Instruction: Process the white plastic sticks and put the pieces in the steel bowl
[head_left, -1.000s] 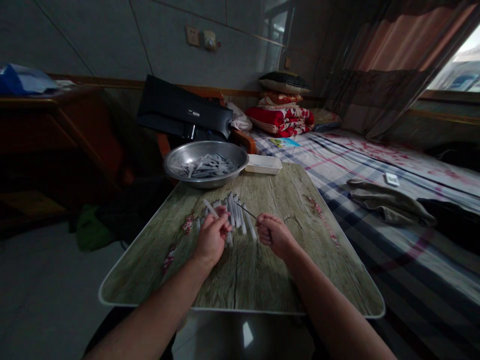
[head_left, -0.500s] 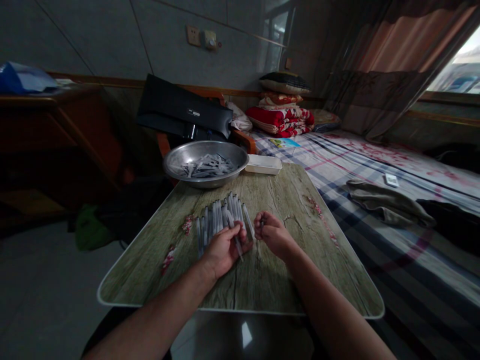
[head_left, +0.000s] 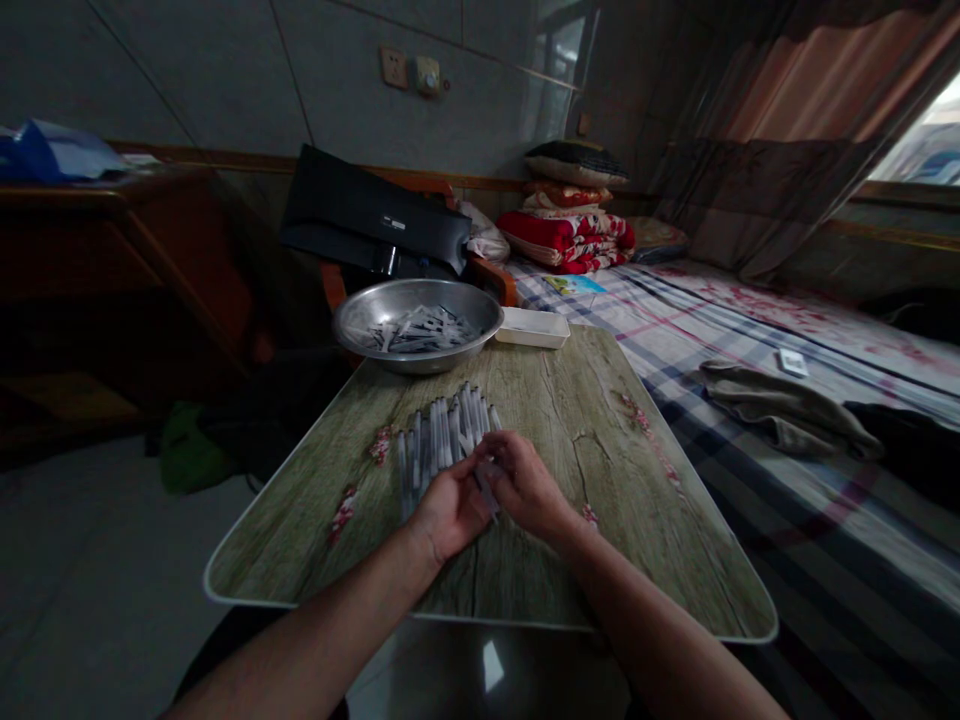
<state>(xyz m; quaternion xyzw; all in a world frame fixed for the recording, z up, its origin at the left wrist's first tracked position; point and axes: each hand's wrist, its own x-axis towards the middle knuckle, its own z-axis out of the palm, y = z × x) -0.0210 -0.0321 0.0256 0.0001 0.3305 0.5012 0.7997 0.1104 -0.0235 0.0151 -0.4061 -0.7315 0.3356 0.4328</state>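
Note:
My left hand (head_left: 455,508) is closed on a translucent pen (head_left: 489,496), which slants down to the right above the table. My right hand (head_left: 529,490) has its fingers bent against the upper part of the same pen, touching the left fingertips. Whether a small part sits between the right fingers is hidden. Just beyond the hands lies a row of similar translucent pens (head_left: 442,430) with dark far ends, side by side on the wood-patterned table (head_left: 600,480). My left hand partly covers the row's near side.
At the table's far end stands a steel bowl (head_left: 352,335) holding many slim clear and dark pieces. A white plastic tray (head_left: 534,328) is beside it. Behind them a black monitor (head_left: 375,220) leans on a chair. A bed (head_left: 675,310) with bedding borders the right side.
My right hand has moved left, from beside the row to the pen in my left hand, and the two hands now touch. The view has shifted slightly.

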